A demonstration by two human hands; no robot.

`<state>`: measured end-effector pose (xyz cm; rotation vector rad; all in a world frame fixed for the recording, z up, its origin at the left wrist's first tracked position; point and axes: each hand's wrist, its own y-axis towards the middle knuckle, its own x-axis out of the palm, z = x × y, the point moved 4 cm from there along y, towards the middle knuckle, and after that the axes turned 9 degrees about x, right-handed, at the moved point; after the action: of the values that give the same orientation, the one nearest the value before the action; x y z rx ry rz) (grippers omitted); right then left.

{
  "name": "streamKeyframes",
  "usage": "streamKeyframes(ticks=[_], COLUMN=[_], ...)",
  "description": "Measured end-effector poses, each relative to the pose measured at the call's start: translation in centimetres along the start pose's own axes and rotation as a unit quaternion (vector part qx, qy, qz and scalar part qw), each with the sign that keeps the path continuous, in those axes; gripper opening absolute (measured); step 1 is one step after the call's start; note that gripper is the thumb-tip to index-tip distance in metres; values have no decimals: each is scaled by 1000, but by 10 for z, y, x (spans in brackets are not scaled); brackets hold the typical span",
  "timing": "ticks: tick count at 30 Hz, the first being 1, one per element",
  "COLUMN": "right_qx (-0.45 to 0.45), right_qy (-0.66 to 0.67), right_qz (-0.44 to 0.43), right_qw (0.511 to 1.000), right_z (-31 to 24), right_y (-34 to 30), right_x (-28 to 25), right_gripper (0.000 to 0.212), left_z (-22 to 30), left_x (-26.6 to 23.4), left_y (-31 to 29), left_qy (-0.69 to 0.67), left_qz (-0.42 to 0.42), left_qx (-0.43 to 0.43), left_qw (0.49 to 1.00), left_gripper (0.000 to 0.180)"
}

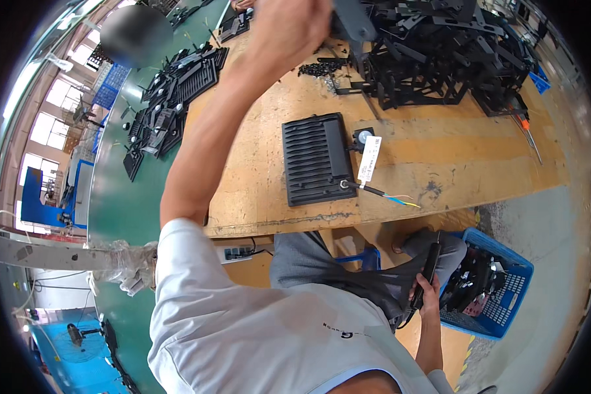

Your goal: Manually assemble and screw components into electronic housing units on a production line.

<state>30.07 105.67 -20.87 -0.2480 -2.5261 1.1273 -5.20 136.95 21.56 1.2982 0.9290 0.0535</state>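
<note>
- Finned lamp (316, 159): ribs up on the worktop (243, 203), close to its near edge; my landmark.
- Cable (372, 190): off the lamp's near right corner, coloured wire ends toward that edge.
- My right hand (428, 295): right of the lamp, below the edge; grip closed round a black screwdriver (431, 262).
- My left hand (292, 29): beyond the lamp, beside a dark bracket (356, 25); blurred, I cannot tell its grip.
- Judgement: step likely fetching a part; next calls for a path clear of the cable.
- Room: bare wood right of the lamp; bracket pile (433, 59) crowds far right.
</note>
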Motion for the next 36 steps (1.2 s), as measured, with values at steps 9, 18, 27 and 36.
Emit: streamKeyframes(ticks=[9, 18, 27, 36], right_qx=[41, 32, 24, 75], right_qy=[-16, -69, -108, -49], right_qz=[6, 41, 38, -55], right_qw=[999, 996, 993, 994], right_z=[2, 6, 2, -5], right_y=[10, 8, 2, -36], right_x=[-3, -2, 6, 21], right_gripper=[32, 34, 32, 36], left_z=[-22, -21, -4, -98], left_x=[-56, -7, 2, 0], left_y=[-203, -230, -223, -222], left_qy=[-91, -79, -219, 90], left_qz=[-350, -346, -287, -192], left_qx=[-493, -407, -550, -339], left_qw=[791, 842, 753, 917], left_gripper=[46, 57, 64, 30])
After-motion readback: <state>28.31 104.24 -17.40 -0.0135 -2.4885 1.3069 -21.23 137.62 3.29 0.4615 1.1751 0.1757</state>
